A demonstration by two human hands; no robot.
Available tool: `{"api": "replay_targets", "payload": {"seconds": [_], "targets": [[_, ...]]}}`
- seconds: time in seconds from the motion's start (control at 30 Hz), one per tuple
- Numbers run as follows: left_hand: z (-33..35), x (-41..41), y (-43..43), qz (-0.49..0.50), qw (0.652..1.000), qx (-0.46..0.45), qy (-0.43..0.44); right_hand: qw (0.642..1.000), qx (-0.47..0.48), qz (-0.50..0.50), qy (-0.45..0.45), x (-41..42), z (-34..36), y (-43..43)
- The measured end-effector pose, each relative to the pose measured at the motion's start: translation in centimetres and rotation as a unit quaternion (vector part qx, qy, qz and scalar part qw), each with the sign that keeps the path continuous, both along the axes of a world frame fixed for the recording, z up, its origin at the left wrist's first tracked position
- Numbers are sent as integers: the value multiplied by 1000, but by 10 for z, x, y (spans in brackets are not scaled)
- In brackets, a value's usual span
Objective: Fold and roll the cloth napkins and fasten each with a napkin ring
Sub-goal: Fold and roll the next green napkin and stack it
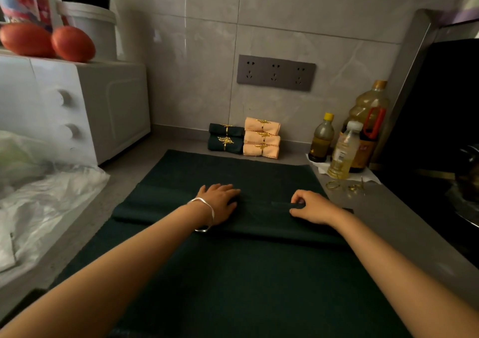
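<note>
Dark green napkin (233, 260) under both hands: left (220, 203) pressing flat, right (309, 208) pinching fold.

— Entry: what is worn, left side?
— One bangle (213, 216) at my left wrist: a thin silver band, polished, catching the light, a loose fit. Left hand (220, 203) bare.
— Right side?
— Right hand (315, 208) bare. Both my forearms are bare down to the lower frame edge; beyond that, not observed.
</note>
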State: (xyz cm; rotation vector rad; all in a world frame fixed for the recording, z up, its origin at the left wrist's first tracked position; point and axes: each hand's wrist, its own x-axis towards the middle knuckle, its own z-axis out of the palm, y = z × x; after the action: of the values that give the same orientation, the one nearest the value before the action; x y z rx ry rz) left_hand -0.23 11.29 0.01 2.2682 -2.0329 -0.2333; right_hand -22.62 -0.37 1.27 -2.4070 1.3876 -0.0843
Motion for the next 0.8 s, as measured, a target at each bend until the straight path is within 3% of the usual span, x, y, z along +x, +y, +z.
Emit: {"api": "replay_targets", "payload": {"seconds": [0.2,0.3,0.5,0.8], "targets": [[-18,-30,0,29,999,38,17,997,-77,-5,12,18,-4,22],[-24,-33,1,40,999,26,4,996,-79,23,-26,40,-12,44],[-27,-33,1,45,999,20,-2,995,-78,63,21,78,-34,66],[-27,-33,0,48,999,21,-13,995,-81,16,55,26,-43,49]]}}
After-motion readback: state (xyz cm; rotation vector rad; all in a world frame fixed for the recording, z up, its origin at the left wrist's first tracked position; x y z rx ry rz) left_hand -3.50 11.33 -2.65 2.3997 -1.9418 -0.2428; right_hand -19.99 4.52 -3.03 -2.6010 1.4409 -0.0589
